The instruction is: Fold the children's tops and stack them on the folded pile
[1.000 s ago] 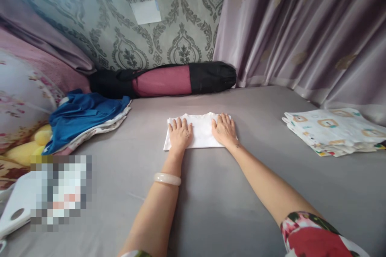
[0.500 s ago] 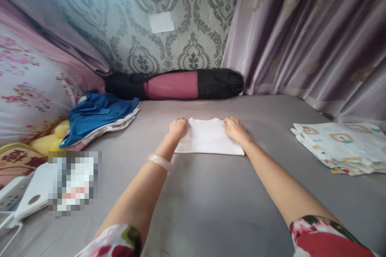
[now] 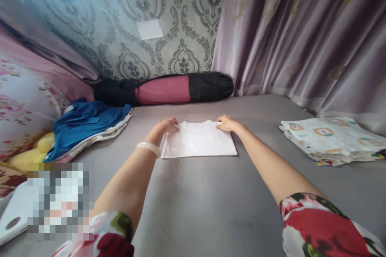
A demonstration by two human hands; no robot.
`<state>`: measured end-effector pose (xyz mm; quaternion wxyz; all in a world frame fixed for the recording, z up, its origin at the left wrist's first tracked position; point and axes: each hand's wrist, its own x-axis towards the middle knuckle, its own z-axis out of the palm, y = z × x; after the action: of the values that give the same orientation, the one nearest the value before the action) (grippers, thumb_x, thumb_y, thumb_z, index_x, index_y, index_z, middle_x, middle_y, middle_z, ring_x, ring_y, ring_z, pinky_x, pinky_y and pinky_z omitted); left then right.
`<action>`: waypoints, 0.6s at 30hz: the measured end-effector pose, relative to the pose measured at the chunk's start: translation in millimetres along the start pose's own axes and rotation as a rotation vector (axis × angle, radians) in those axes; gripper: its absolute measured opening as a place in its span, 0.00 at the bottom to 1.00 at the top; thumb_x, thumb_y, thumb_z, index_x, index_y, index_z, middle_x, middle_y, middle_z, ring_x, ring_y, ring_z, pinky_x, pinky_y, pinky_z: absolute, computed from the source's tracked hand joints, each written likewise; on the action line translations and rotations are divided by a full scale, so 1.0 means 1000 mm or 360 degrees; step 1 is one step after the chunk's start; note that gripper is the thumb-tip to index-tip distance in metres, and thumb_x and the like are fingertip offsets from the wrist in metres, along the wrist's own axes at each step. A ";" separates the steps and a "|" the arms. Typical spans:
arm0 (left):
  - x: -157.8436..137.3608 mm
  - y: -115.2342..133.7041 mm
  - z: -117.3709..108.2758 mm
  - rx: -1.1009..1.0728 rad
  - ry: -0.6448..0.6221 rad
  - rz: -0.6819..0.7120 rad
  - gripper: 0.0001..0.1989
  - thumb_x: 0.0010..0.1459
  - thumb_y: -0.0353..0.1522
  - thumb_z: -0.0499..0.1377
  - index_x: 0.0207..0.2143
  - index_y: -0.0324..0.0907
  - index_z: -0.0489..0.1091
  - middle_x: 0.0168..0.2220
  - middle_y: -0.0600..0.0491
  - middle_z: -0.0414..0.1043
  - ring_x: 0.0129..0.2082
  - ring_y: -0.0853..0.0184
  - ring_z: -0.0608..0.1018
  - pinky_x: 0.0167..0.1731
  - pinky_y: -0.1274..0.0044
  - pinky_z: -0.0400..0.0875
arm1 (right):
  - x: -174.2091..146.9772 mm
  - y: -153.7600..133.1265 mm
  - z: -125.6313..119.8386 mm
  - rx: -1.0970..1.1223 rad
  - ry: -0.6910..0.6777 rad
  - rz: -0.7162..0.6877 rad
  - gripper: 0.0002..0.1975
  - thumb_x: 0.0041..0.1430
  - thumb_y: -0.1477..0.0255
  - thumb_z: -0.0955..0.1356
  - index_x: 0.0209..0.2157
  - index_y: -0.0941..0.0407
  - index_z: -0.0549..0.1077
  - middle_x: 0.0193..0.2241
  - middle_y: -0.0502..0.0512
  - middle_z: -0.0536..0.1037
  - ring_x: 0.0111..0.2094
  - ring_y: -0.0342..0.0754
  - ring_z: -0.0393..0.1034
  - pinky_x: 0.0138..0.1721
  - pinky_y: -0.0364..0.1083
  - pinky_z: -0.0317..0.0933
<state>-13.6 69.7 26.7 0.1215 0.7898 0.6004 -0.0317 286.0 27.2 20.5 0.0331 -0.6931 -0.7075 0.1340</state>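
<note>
One grey sheet (image 3: 208, 204) carries one bag (image 3: 164, 89) toward eleven o'clock, one stack (image 3: 334, 134) at three, one blue-topped pile (image 3: 89, 122) at nine, and one white cloth (image 3: 200, 141) at centre. The left hand (image 3: 169, 125) grips its corner at ten, the right hand (image 3: 227, 122) its corner at two.

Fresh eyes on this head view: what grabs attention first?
Probably the folded white cloth mid-picture on the grey sheet, with the left hand and right hand at its far corners. Next, the long black-and-pink bag lying by the patterned wall. Then the rumpled blue cloth at left and the stack of printed cloths at right.
</note>
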 end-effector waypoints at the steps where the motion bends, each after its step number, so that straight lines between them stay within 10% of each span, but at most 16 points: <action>1: -0.002 0.002 0.000 0.0004 0.0012 -0.0052 0.20 0.47 0.38 0.64 0.44 0.45 0.74 0.44 0.46 0.78 0.46 0.56 0.78 0.46 0.69 0.70 | -0.001 0.000 0.001 0.0017 0.0025 -0.0004 0.15 0.57 0.68 0.69 0.47 0.54 0.76 0.53 0.61 0.71 0.57 0.57 0.62 0.53 0.49 0.58; 11: -0.040 0.009 -0.014 -0.0127 0.0201 -0.0115 0.10 0.51 0.33 0.60 0.38 0.44 0.71 0.40 0.53 0.77 0.42 0.63 0.76 0.47 0.70 0.65 | -0.026 0.002 -0.021 0.0323 0.0126 -0.0216 0.07 0.52 0.74 0.69 0.36 0.55 0.74 0.37 0.52 0.78 0.36 0.44 0.71 0.34 0.39 0.61; 18: -0.063 -0.006 -0.061 -0.0702 0.0084 0.0378 0.12 0.46 0.36 0.61 0.34 0.41 0.74 0.28 0.56 0.73 0.29 0.67 0.74 0.29 0.78 0.64 | -0.048 0.010 -0.065 0.0855 -0.0020 -0.0448 0.13 0.46 0.69 0.72 0.35 0.58 0.77 0.32 0.51 0.80 0.32 0.46 0.72 0.34 0.41 0.63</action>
<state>-43.0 26.1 96.7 0.2781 0.8097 0.4988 0.1354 312.2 -10.6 87.6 0.2290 -0.5539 -0.7360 0.3147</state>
